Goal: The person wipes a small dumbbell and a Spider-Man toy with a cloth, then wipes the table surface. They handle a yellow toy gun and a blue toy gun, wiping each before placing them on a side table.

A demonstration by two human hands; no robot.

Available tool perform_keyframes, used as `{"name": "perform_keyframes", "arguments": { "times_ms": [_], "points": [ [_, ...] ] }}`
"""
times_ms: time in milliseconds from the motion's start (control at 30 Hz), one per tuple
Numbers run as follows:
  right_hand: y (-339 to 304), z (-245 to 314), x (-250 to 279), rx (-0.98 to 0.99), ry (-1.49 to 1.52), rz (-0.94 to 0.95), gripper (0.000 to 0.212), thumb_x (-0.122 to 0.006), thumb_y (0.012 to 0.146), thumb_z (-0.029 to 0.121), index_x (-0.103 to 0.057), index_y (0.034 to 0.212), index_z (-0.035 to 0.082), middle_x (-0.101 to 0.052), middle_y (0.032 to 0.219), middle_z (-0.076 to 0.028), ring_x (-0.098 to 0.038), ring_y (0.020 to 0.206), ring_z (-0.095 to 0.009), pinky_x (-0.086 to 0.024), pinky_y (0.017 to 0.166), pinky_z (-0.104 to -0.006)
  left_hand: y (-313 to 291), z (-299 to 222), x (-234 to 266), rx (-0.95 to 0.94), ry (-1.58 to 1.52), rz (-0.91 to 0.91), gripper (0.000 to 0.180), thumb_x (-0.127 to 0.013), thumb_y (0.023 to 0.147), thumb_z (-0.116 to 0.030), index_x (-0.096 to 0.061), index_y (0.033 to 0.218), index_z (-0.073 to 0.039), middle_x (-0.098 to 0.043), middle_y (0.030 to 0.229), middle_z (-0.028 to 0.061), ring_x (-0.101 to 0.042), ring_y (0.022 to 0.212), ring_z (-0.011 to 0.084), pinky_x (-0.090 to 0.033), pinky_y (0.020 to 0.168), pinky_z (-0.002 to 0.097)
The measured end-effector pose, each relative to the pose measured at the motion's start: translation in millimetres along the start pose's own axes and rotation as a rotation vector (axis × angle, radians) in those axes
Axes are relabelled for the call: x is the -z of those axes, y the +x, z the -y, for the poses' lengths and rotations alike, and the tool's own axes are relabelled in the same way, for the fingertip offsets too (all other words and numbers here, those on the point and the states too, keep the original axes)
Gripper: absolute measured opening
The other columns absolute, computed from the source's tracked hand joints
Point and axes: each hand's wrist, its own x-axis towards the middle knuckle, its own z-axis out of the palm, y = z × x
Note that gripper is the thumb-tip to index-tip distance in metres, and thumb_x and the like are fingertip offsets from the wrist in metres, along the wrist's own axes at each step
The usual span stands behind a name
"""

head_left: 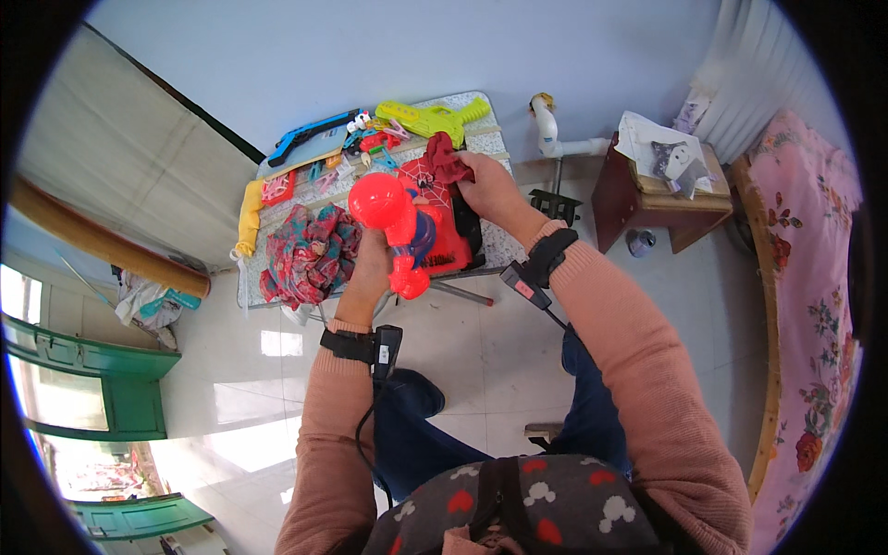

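Note:
My left hand point(372, 266) is closed round a red and blue toy figure point(421, 239) with a big round glossy red head, held upright over the table's near edge. The figure hides part of that hand's fingers. To its right, my right hand point(492, 190) grips a crumpled dark red cloth point(447, 159), apart from the figure. Beneath both lies a red and black web-patterned thing point(450, 242), partly covered; I cannot make out its kind. A bunched red and teal patterned cloth point(310, 254) lies beside my left hand.
The small speckled table point(499, 250) also bears a lime-green toy gun point(435, 118), a blue and black toy gun point(310, 137), several clothes pegs and a yellow toy point(250, 217). A brown stool point(638, 199), white pipe point(546, 125) and bed with pink floral cover point(791, 277) stand right.

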Motion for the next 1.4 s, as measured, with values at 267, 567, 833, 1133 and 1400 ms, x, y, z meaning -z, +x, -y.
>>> {"name": "perform_keyframes", "arguments": {
  "times_ms": [267,567,833,1133,1400],
  "points": [
    [-43.5,27.9,19.4,-0.055,0.029,0.130,0.039,-0.064,0.086,0.005,-0.070,0.124,0.001,-0.072,0.102,-0.027,-0.068,0.101,-0.047,-0.054,0.092,-0.0463,-1.5,2.5,-6.5,-0.086,0.226,-0.034,0.037,-0.049,0.110,-0.026,-0.062,0.130,0.001,-0.069,0.118,0.0073,-0.068,0.104,0.0175,-0.057,0.092,0.0320],
    [-16.2,21.2,57.9,-0.438,1.079,-0.266,0.023,-0.064,0.095,0.002,-0.071,0.117,-0.002,-0.076,0.100,-0.009,-0.072,0.086,-0.019,-0.058,0.075,-0.0342,1.1,5.1,-7.3,-0.030,-0.194,-0.065,0.041,-0.049,0.110,-0.030,-0.058,0.134,0.002,-0.069,0.122,0.0097,-0.068,0.108,0.0201,-0.056,0.095,0.0336],
    [-29.7,41.1,38.5,0.454,-0.028,0.076,0.044,-0.059,0.082,-0.008,-0.072,0.122,0.007,-0.069,0.120,-0.009,-0.065,0.112,-0.031,-0.056,0.091,-0.0393,3.3,20.9,1.9,-0.038,-0.155,-0.054,0.035,-0.057,0.102,-0.008,-0.057,0.137,-0.001,-0.066,0.132,0.0096,-0.064,0.116,0.0195,-0.052,0.103,0.0353],
    [-7.4,-0.5,48.8,-0.155,-0.183,-0.160,0.038,-0.059,0.088,0.003,-0.070,0.124,0.006,-0.069,0.117,-0.023,-0.065,0.109,-0.044,-0.054,0.095,-0.0469,12.8,36.8,11.6,0.046,-0.026,-0.200,0.046,-0.073,0.084,0.001,-0.062,0.128,-0.001,-0.068,0.124,0.0134,-0.066,0.114,0.0274,-0.053,0.097,0.0394],
    [-19.1,1.5,63.3,-0.173,0.206,-0.113,0.033,-0.059,0.089,0.006,-0.070,0.119,-0.001,-0.074,0.091,-0.022,-0.074,0.086,-0.030,-0.056,0.081,-0.0384,30.2,24.9,-25.9,-0.248,1.201,-0.559,0.039,-0.075,0.079,-0.011,-0.063,0.115,-0.002,-0.064,0.120,0.0191,-0.059,0.109,0.0422,-0.047,0.091,0.0533]
  ]
}}
